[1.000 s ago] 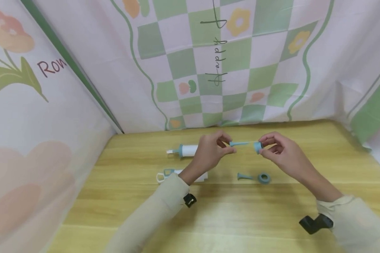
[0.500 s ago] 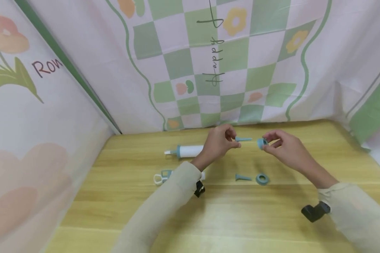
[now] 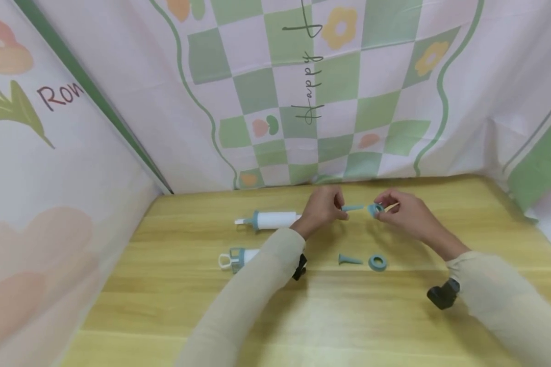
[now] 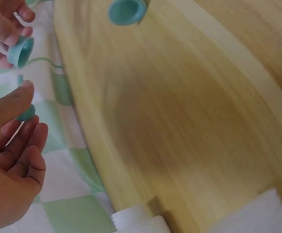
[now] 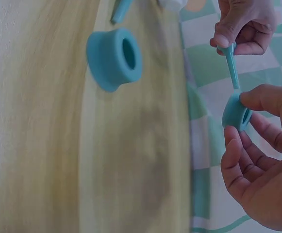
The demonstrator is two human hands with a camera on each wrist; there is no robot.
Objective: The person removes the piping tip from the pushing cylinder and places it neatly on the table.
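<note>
My left hand (image 3: 323, 206) pinches a slim teal nozzle (image 5: 232, 68) by its flared end, its narrow tip pointing at my right hand. In my right hand (image 3: 406, 215), thumb and fingertips hold a teal screw ring (image 5: 233, 112) tilted on edge. Nozzle tip and ring are close together above the back of the table; whether they touch I cannot tell. A matching nozzle (image 3: 350, 260) and a second ring (image 5: 102, 63) lie on the table, nearer me. Beyond my left forearm lies a white syringe-like barrel (image 3: 275, 220) with a teal collar and pull handle.
Another white barrel (image 3: 251, 256), with a teal cage and a white loop handle, lies partly hidden under my left sleeve. A patterned cloth (image 3: 303, 102) hangs along the table's back edge. The wooden table (image 3: 349, 316) stretches in front of me.
My left hand has shifted slightly right, carrying the nozzle. The ring in my right hand has turned, so its hole shows more. The parts on the table lie as before.
</note>
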